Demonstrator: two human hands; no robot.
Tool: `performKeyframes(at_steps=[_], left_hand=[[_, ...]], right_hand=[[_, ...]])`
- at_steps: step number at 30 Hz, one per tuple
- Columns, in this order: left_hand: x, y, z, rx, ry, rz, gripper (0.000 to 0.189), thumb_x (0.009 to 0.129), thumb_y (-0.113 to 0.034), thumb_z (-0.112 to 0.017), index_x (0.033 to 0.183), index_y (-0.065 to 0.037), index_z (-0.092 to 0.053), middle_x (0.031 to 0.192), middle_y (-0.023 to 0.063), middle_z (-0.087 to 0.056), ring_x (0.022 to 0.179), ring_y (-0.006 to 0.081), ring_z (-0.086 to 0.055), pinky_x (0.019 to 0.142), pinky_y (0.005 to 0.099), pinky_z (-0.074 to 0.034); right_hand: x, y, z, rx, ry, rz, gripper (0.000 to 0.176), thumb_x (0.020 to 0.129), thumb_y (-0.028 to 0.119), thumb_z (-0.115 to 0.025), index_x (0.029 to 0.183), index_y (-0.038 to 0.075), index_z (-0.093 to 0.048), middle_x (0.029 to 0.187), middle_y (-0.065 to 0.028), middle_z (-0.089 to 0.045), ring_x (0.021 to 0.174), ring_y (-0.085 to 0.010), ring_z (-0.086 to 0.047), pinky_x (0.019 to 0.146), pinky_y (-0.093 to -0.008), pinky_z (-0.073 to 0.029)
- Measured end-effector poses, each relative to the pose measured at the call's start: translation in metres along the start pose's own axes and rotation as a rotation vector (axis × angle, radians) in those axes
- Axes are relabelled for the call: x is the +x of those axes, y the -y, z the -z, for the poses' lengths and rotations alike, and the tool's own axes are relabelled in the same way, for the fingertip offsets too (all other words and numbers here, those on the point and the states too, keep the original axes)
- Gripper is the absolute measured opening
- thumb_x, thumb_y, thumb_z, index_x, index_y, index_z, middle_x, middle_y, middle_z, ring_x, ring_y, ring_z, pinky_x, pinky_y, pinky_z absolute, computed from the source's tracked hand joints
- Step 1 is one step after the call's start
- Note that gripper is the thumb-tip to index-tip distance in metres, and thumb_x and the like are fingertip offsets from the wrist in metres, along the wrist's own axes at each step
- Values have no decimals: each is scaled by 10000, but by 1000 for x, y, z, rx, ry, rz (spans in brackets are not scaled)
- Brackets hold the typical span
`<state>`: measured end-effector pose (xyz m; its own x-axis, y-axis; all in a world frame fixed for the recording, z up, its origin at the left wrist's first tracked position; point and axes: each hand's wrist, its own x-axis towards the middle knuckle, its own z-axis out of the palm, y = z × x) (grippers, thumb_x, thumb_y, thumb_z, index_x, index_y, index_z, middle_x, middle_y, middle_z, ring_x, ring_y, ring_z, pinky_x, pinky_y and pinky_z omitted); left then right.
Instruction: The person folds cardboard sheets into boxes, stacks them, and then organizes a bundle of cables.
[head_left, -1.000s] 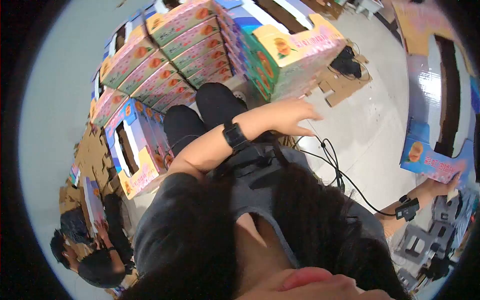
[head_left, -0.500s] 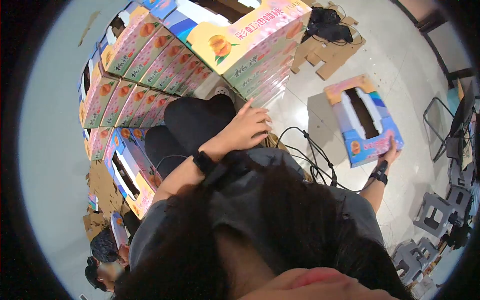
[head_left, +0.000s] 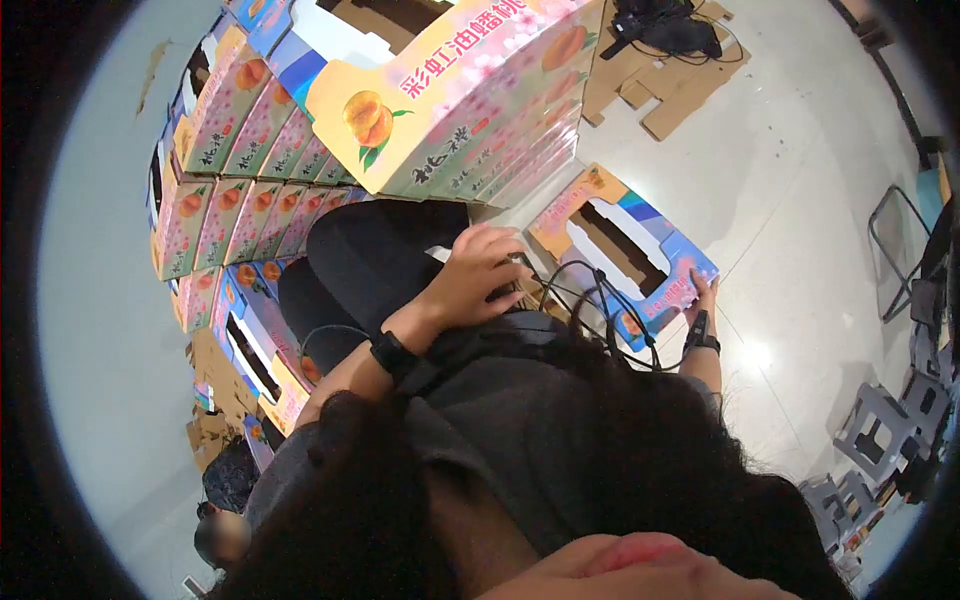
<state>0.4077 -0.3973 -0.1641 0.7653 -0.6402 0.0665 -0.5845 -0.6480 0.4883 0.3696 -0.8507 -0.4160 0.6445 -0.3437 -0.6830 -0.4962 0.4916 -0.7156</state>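
While the person sits with legs in black trousers (head_left: 385,255) stretched away from the camera, the right hand (head_left: 703,298) holds the near end of a blue and pink cardboard carton (head_left: 640,262) printed with a peach and cut with a long window in its top. The fingers are closed against its pink end wall, and a black wristband (head_left: 700,342) sits just behind them. This carton hangs tilted over the pale glossy floor (head_left: 800,200), to the right of the knees and just below a tall stack of pink and green peach-printed cartons (head_left: 450,100), near it but apart from it. The left hand (head_left: 480,275) rests at the lap, palm down and fingers half bent over a tangle of thin black cables (head_left: 600,310) that loops between the two hands. Whether those fingers pinch a cable or only lie on it cannot be told. A black wristwatch (head_left: 392,352) circles that wrist. To the left stand more rows of the same printed cartons (head_left: 240,190), and lower down lies one open blue and yellow carton (head_left: 255,355) with its window facing up. Flat brown cardboard scraps (head_left: 650,95) lie on the floor beyond the big stack, with a heap of black gear (head_left: 660,30) on top of them. Grey plastic stools (head_left: 880,440) crowd the right edge, and at the lower left another person's dark-haired head (head_left: 230,478) shows — well apart from both hands.
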Motion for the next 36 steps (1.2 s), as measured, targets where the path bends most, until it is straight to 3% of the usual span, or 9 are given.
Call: performKeyframes(at_steps=[4,7,14,17,22,25,26,30,36], left_hand=[[1,-1,-1,35,5,-5,276,738,-256,-697,1000,-195,-635,1165,36,-521,1204,271,-445,1023,511,-295],[0,-1,-2,38,-9,-16,298,730,-260,-708,1009,-190,-632,1176,41,-514,1209,271,-437,1018,508,-299],[2,-1,-2,79,-22,-47,318,723,-263,-719,1022,-200,-630,1194,44,-498,1220,269,-419,1017,486,-299],[3,-3,-1,82,-23,-38,320,724,-266,-719,1024,-201,-627,1203,42,-492,1224,266,-411,1017,478,-293],[4,-3,-3,117,-15,-40,312,733,-297,-710,1020,-203,-630,1212,41,-490,1234,265,-396,1018,470,-289],[3,-3,-4,138,-11,-28,310,738,-314,-707,1018,-202,-632,1235,43,-485,1240,264,-390,1024,463,-283],[2,-3,-4,142,-15,-21,310,740,-319,-706,1017,-202,-633,1244,43,-484,1242,264,-388,1026,461,-281],[3,-5,-4,132,4,1,323,740,-316,-707,1028,-191,-629,1271,54,-475,1253,266,-380,1030,457,-272],[2,-2,-6,121,-14,3,344,743,-302,-703,1056,-181,-625,1297,72,-466,1271,270,-370,1034,447,-262]], right_hand=[[-1,-22,-15,-3,-118,-100,815,743,362,-732,1404,241,-272,1355,-116,-430,1269,-397,-347,884,-704,-326],[9,-36,-13,-147,-64,-238,837,754,403,-719,1423,254,-239,1429,-114,-333,1303,-399,-300,911,-708,-304],[16,-56,-54,-452,-66,-266,896,740,336,-725,1451,252,-185,1472,-136,-234,1299,-371,-316,871,-620,-428],[52,-94,-66,-993,258,-140,912,703,339,-739,1451,233,-228,1452,-152,-277,1293,-343,-334,818,-565,-482],[-1,-89,-136,-1626,516,-85,939,633,482,-719,1420,142,-336,1461,-217,-275,1378,-380,-175,1065,-557,-239],[9,-131,-136,-1652,384,18,989,604,530,-709,1410,94,-339,1471,-249,-233,1402,-387,-66,1123,-520,-71],[-2,-124,-140,-1654,368,153,972,597,495,-741,1390,79,-362,1458,-260,-240,1374,-404,-185,1113,-505,-195],[-18,-118,-158,-1613,294,-64,929,630,328,-776,1397,72,-319,1404,-286,-296,1197,-407,-478,971,-412,-448],[-19,-121,-153,-1655,336,-5,734,782,93,-630,1415,123,-259,1319,-258,-394,1119,-400,-538,904,-422,-489]])
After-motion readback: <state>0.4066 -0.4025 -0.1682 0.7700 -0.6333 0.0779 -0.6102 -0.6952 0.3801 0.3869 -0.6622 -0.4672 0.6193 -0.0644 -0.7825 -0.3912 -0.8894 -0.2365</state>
